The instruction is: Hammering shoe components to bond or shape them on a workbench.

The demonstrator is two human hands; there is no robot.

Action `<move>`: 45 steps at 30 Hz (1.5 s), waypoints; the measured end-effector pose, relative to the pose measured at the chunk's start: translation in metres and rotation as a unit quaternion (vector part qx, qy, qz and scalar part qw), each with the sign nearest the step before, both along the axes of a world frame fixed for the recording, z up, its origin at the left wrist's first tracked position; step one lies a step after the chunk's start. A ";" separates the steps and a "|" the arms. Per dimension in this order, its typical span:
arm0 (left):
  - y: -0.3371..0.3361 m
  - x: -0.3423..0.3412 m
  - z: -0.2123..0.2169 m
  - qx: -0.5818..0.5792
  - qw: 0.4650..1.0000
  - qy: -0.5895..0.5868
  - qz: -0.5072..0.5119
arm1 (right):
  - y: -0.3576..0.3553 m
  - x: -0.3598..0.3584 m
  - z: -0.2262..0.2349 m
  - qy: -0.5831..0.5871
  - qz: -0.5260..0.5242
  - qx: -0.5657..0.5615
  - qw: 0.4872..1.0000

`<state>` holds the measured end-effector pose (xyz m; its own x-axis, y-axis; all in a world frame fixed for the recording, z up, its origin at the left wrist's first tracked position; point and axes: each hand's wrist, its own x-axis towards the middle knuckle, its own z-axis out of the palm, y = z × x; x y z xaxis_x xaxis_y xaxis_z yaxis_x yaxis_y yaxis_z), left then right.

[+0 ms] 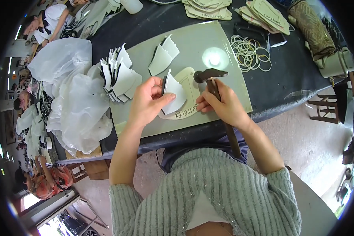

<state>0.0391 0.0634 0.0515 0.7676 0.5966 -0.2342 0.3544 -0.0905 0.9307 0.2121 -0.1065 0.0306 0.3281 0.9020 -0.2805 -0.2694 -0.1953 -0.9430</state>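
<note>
In my left hand [148, 101] is a white curved sheet piece [176, 95] with a dark edge, pinched between thumb and fingers. It is held over a cream, rounded template [190, 87] with dark markings, hiding part of it. My right hand [225, 103] wraps round the upper handle of a hammer [211, 74]; the dark head points away from me and the handle hangs down toward my lap. Both hands are above a greenish smooth board [220, 120]. Beyond my left hand lies a small set of similar white pieces [164, 57], and left of it a larger fanned pile [125, 80].
Clear plastic bags [78, 98] bulge at the left. Rubber bands [249, 54] lie in a tangle right of the board. Stacked templates [208, 8] sit at the back, with a patterned roll [312, 29] far right. A wooden stool [325, 108] stands beyond the table. Other people sit at left.
</note>
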 end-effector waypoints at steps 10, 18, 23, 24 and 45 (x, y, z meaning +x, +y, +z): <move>-0.001 0.022 0.021 0.069 0.978 0.106 -0.167 | -0.006 -0.003 0.000 -0.009 0.006 -0.009 1.000; -0.002 0.024 0.009 0.084 0.983 0.073 -0.147 | -0.005 -0.004 -0.001 -0.024 -0.007 0.000 1.000; -0.005 0.024 0.009 0.098 0.980 0.113 -0.128 | -0.004 -0.006 -0.001 -0.027 -0.016 0.000 0.999; -0.007 0.024 0.008 0.104 0.981 0.111 -0.121 | -0.004 -0.007 -0.001 -0.025 -0.022 -0.004 0.999; 0.005 -0.003 0.006 0.026 0.993 0.111 -0.044 | 0.002 -0.018 0.000 -0.137 0.039 -0.008 0.990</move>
